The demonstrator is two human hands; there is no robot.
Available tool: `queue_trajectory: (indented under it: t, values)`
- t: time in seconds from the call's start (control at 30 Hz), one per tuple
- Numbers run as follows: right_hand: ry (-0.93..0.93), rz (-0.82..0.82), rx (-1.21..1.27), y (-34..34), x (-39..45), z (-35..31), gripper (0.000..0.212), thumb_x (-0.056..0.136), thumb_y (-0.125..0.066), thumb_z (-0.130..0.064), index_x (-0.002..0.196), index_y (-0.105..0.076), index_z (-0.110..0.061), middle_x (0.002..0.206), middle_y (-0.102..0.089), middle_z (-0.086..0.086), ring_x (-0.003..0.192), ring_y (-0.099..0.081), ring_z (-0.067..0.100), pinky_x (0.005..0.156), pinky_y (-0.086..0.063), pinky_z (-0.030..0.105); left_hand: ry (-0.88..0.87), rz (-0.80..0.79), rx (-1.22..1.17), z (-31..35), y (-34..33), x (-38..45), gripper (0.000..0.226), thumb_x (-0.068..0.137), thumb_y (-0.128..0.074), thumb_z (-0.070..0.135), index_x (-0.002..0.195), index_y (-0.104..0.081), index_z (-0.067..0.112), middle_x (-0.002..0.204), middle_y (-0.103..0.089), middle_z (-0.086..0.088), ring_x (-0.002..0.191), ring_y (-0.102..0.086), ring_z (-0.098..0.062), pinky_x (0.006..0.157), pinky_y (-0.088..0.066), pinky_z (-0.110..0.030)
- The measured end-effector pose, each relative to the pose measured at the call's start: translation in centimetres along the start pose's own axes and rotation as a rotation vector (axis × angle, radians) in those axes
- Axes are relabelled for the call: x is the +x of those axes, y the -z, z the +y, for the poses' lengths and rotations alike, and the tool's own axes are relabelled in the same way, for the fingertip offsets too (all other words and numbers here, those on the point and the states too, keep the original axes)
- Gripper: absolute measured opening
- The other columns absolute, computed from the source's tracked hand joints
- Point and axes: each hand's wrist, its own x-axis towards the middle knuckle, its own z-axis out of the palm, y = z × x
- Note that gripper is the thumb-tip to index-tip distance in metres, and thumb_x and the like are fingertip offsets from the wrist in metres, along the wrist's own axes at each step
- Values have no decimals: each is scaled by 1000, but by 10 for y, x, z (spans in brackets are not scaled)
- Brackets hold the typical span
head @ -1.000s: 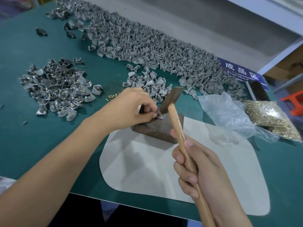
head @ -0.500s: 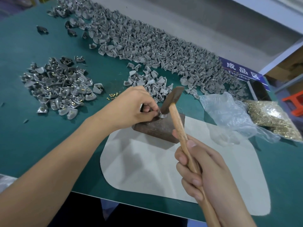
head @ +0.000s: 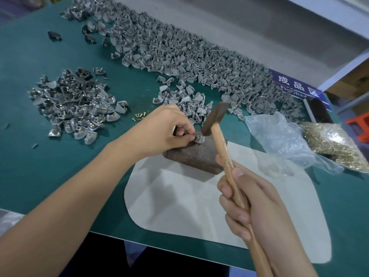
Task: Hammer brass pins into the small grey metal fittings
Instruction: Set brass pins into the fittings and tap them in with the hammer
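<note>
1. At the left of the frame we are looking at a small heap of grey fittings (head: pixel 73 105) on the green desk (head: pixel 24 160); brass is showing in many of them, so we are judging these as done.
2. Just right of that heap, a few loose brass pins (head: pixel 139 115) are lying on the desk, near the left wrist.
3. In the centre, our left hand (head: pixel 167 128) is pinching the fitting in work (head: pixel 200 139) between thumb and fingertips, holding it on the near top corner of the rusty iron block (head: pixel 195 155).
4. A pin appears to be standing in that fitting; it is too small for us to tell how deep it is sitting.
5. The hammer (head: pixel 216 118) is hovering with its head just above the fitting, tilted, not clearly touching it.
6. For a good strike, we are thinking the face should be coming down square on the pin, with short light taps, and the fingertips kept low beside the fitting, away from the head.
7. Lower right, our right hand (head: pixel 257 204) is gripping the wooden handle, fingers curled round it.
8. Along the top a long heap of unworked fittings (head: pixel 179 48) is lying, and at the far right a bag of brass pins (head: pixel 335 144) beside a crumpled clear bag (head: pixel 279 136).
</note>
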Motion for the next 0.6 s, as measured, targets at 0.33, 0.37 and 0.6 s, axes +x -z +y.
queue_trajectory:
  t: [0.33, 0.37, 0.6]
  values:
    - [30, 4, 16, -2, -2, 0, 33, 98, -53, -31, 120, -76, -28, 73, -50, 2, 41, -26, 8, 38, -29, 15, 32, 2, -14, 0, -1, -1, 2, 87, -80, 18, 86, -79, 20, 65, -57, 10, 85, -56, -16, 78, -48, -34]
    - [42, -8, 9, -3, -2, 1, 35, 96, -52, -33, 122, -76, -28, 73, -50, 2, 41, -27, 8, 38, -29, 15, 33, 4, -11, 0, -1, -1, 2, 87, -80, 18, 86, -79, 20, 65, -57, 10, 85, -56, -15, 78, -48, -33]
    - [62, -16, -69, -8, 1, 4, 33, 95, -50, -33, 113, -77, -27, 74, -50, 1, 42, -27, 9, 39, -30, 16, 29, 4, -10, 1, -1, -1, 5, 86, -78, 12, 85, -78, 17, 65, -57, 9, 84, -56, -17, 79, -48, -32]
